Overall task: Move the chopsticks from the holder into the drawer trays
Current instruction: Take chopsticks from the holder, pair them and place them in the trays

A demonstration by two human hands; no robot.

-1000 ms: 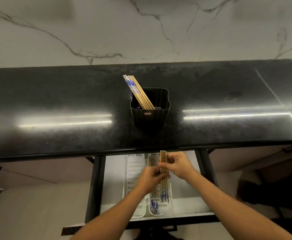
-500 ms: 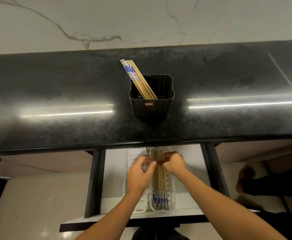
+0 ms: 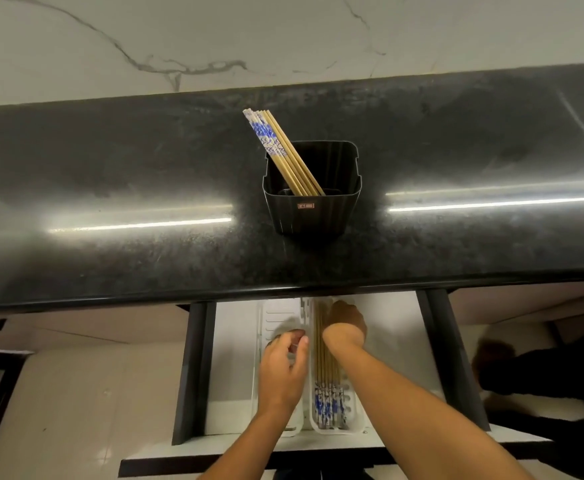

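Reaching into the drawer, right hand [image 3: 347,322] curls onto the trayed chopsticks [image 3: 325,368], left hand [image 3: 283,368] loosely open

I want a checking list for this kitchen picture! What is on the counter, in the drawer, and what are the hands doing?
Surface: shiny black speckled stone counter, bare apart from the holder.
Job's things: black square plastic holder with a leaning bunch of wooden chopsticks with blue-and-white ends; open white drawer holds two white plastic trays, the right tray with chopsticks lying flat, the left tray looks empty.
Clutter: nothing seen.
Hands: left hand over the left tray, fingers curled, holding nothing visible; right hand pressed at the far end of the right tray.
Cables: nothing seen.
Surroundings: white marble wall, pale floor.
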